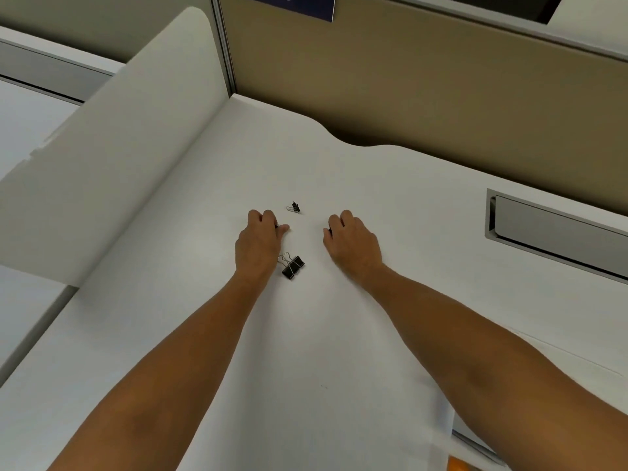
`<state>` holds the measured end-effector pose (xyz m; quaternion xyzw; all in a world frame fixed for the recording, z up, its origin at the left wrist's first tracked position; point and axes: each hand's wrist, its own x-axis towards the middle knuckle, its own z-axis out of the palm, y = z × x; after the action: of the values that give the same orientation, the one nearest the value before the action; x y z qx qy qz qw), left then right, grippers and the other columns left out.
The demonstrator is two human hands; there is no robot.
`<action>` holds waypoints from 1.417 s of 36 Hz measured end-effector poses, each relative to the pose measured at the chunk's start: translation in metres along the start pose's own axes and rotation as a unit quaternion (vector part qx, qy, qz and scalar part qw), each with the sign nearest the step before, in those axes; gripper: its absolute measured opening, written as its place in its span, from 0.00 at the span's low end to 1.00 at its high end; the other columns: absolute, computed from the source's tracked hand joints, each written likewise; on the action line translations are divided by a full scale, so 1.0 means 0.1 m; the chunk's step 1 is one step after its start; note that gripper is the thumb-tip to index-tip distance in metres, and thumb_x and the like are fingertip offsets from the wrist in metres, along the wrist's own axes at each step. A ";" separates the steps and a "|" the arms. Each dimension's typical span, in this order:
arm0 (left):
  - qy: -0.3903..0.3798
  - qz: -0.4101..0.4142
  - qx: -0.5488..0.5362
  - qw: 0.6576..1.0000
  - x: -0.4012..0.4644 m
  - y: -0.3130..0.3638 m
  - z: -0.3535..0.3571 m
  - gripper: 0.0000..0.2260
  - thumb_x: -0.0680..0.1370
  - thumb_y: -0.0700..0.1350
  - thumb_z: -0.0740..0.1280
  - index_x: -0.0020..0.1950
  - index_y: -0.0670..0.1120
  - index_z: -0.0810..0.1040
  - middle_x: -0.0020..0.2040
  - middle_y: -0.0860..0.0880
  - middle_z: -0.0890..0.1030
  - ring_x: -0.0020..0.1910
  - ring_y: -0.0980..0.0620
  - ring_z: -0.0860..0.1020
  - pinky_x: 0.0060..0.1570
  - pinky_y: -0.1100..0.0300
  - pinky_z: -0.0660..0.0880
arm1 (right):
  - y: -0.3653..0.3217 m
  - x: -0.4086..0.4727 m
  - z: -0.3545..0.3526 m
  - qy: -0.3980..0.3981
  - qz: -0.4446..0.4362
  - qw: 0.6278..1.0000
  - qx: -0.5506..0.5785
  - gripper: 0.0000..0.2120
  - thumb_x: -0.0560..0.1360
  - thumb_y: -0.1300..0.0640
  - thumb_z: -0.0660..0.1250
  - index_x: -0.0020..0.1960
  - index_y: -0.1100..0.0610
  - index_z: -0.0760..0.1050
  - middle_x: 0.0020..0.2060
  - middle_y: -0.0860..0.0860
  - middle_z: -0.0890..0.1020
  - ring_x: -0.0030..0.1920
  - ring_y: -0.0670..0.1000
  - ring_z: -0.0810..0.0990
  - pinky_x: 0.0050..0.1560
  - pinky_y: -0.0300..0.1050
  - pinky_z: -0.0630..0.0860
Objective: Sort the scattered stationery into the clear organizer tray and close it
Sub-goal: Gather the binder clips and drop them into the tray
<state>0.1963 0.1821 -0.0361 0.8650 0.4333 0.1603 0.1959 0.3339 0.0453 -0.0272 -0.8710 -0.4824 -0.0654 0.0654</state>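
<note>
We worked at a white desk point(339, 334) whose far edge curved in a wave against a tan partition wall point(407, 79). A large black binder clip point(293, 266) lay on the desk, and we place everything else from it. Our left hand point(260, 244) rested knuckles-up just left of the clip, its wrist touching or nearly touching the clip's wire handles; the fingers were curled, and a small dark thing point(277, 226) showed at the fingertips, too little of it to name. Our right hand point(353, 243) lay to the right of the clip, apart from it, fingers likewise curled over a dark speck point(329, 229) at their tips; we could not tell whether either hand truly pinched something. Beyond the clip, between the two hands and a little farther off, sat a small binder clip point(295, 207). Far right of the clip a grey recessed slot point(557, 232) was set in the desk. Left of it rose a rounded white divider panel point(119, 147). Beyond it, high on the partition, hung the lower edge of a dark blue sign point(299, 6). The organizer tray was out of our view.
</note>
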 end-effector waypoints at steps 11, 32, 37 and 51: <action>0.011 -0.121 -0.282 0.952 -0.12 -0.16 -0.13 0.11 0.76 0.56 0.68 0.45 0.48 0.81 0.35 0.53 0.81 0.35 0.57 0.79 0.41 0.60 0.75 | -0.05 -0.29 -0.12 -0.048 -0.037 0.998 0.017 0.11 0.81 0.57 0.54 0.49 0.61 0.73 0.40 0.55 0.77 0.34 0.56 0.75 0.30 0.49 0.68; -0.065 -0.361 -0.758 0.539 -0.89 0.40 -0.69 0.11 0.81 0.44 0.61 0.40 0.43 0.74 0.38 0.45 0.78 0.30 0.54 0.76 0.28 0.68 0.73 | -0.35 -1.51 -0.77 -0.099 0.470 0.350 0.804 0.07 0.74 0.59 0.71 0.47 0.59 0.74 0.37 0.54 0.82 0.29 0.47 0.74 0.18 0.36 0.61; -0.119 -0.351 -0.768 0.522 -1.25 0.69 -0.66 0.14 0.82 0.49 0.61 0.45 0.41 0.77 0.39 0.45 0.79 0.34 0.52 0.78 0.32 0.65 0.76 | -0.33 -1.86 -1.04 -0.077 0.469 0.227 0.850 0.03 0.74 0.60 0.68 0.43 0.60 0.75 0.39 0.56 0.82 0.31 0.49 0.77 0.17 0.35 0.64; -0.300 -0.308 -0.695 0.576 -2.04 2.12 -0.42 0.19 0.80 0.55 0.63 0.53 0.38 0.79 0.46 0.42 0.80 0.42 0.46 0.80 0.41 0.56 0.80 | 0.67 -2.53 -1.59 0.118 0.453 0.187 0.864 0.10 0.79 0.56 0.64 0.50 0.62 0.78 0.44 0.59 0.81 0.45 0.57 0.83 0.37 0.43 0.81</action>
<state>0.2059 -0.0914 0.0797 0.2771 0.3459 0.0732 0.8934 0.2495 -0.2279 0.0806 -0.3174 0.2551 0.3313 0.8511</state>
